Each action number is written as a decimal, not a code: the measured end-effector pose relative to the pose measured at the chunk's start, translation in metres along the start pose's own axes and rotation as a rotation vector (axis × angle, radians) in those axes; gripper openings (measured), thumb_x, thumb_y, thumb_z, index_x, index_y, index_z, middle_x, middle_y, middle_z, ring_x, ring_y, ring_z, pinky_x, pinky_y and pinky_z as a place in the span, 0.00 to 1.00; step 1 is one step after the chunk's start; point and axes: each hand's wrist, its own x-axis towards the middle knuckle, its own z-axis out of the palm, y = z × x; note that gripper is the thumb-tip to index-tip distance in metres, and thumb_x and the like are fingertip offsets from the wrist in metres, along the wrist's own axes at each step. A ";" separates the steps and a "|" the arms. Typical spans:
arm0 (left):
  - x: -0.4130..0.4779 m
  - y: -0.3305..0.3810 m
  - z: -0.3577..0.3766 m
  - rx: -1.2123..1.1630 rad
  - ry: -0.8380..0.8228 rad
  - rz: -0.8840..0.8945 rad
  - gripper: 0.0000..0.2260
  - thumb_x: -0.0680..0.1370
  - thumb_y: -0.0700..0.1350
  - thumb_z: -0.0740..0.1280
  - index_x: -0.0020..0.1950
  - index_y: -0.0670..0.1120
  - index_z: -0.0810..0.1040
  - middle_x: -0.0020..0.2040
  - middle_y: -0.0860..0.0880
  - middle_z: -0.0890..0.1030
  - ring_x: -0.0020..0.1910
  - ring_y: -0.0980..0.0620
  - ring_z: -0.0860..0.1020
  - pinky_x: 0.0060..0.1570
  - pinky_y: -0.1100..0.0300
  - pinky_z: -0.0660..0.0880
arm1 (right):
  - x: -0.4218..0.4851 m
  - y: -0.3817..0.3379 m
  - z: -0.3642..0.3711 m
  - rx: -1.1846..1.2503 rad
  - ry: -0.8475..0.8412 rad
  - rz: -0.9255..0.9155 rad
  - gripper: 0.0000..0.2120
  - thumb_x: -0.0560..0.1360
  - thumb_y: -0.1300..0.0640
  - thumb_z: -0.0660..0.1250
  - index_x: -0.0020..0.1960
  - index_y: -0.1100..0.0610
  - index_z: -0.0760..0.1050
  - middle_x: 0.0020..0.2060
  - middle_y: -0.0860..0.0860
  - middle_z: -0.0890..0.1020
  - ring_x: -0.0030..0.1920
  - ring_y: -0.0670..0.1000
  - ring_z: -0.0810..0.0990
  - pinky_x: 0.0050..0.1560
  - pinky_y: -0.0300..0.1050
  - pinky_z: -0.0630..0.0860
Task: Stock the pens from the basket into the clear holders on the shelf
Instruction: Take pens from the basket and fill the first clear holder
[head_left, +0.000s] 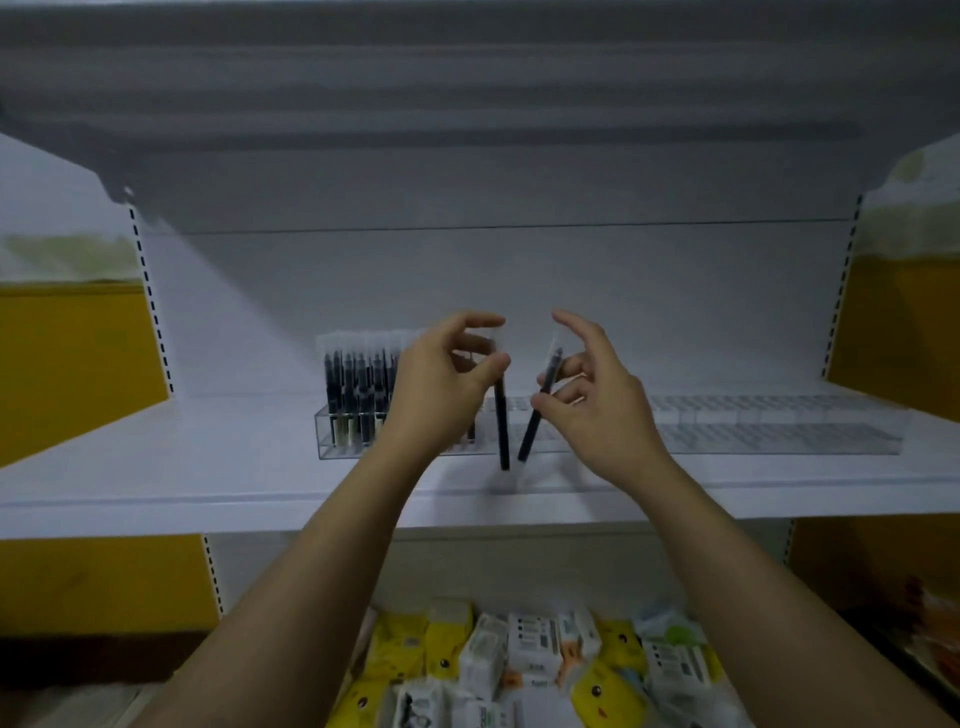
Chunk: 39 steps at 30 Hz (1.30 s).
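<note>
A long clear holder (727, 434) runs along the white shelf (156, 467). Several dark pens (358, 395) stand upright in its left end; the rest of its slots look empty. My left hand (441, 395) pinches a dark pen (502, 431) that hangs almost upright in front of the holder. My right hand (592, 400) pinches a second dark pen (535, 421), tilted with its lower end toward the left one. Both pens have clear caps at their ends. The basket is not in view.
Below the shelf lies a heap of small yellow and white packets (524, 665). Yellow panels (67, 364) flank the shelf on both sides. Another shelf (467, 104) hangs overhead.
</note>
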 end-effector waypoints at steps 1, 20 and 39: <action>0.005 0.000 0.000 0.002 0.004 0.007 0.13 0.77 0.46 0.69 0.60 0.57 0.75 0.48 0.56 0.80 0.43 0.60 0.80 0.39 0.68 0.77 | 0.007 0.001 0.001 0.002 0.014 -0.021 0.29 0.75 0.61 0.71 0.70 0.41 0.66 0.42 0.46 0.78 0.38 0.43 0.79 0.42 0.37 0.78; 0.095 -0.013 0.006 0.225 0.035 0.099 0.11 0.76 0.44 0.71 0.57 0.52 0.78 0.46 0.56 0.78 0.43 0.61 0.79 0.41 0.67 0.76 | 0.109 0.008 0.020 0.089 0.084 -0.084 0.14 0.75 0.62 0.71 0.56 0.50 0.74 0.43 0.49 0.79 0.36 0.49 0.80 0.44 0.51 0.83; 0.110 -0.047 0.017 0.244 -0.082 0.004 0.08 0.76 0.44 0.71 0.53 0.50 0.78 0.44 0.55 0.80 0.43 0.56 0.80 0.45 0.58 0.79 | 0.108 0.058 0.049 0.130 -0.120 0.049 0.20 0.76 0.65 0.67 0.63 0.46 0.73 0.45 0.52 0.81 0.44 0.52 0.82 0.46 0.44 0.80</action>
